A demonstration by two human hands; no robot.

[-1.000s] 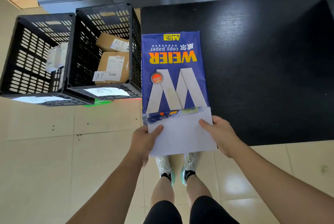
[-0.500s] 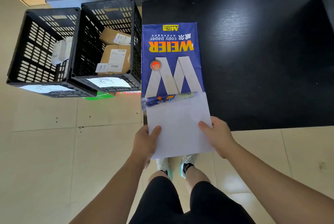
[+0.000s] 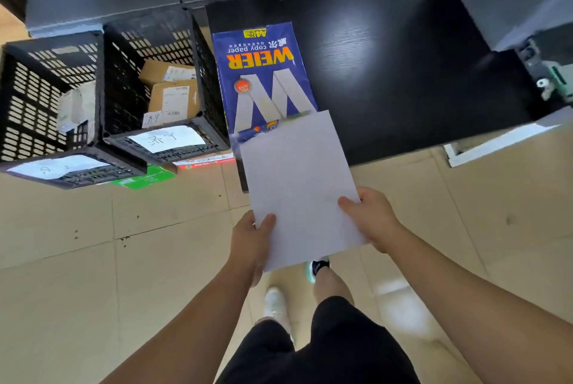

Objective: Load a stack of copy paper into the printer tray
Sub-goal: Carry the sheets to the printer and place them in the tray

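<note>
The person holds a stack of white paper (image 3: 302, 188) by its near end, one hand on each long edge. The left hand (image 3: 251, 239) clamps the near-left corner with its thumb on top, and the right hand (image 3: 373, 217) grips the right edge a little farther up, thumb also on top. The stack's long axis runs away from the person. Its far end sits at the torn mouth of the blue paper wrapper (image 3: 263, 79), which lies along the left edge of the black table (image 3: 403, 73); whether the sheets are fully free of the wrapper cannot be told. Most of the stack hangs past the table's near edge, over the floor.

The printer (image 3: 548, 73) shows at the table's right edge, with a pale open tray (image 3: 496, 143) jutting out below it. Both lie to the right of the stack, and the right hand is the nearer one. The coming move probably calls for carrying the stack rightward and lining its long axis up with the tray.
</note>
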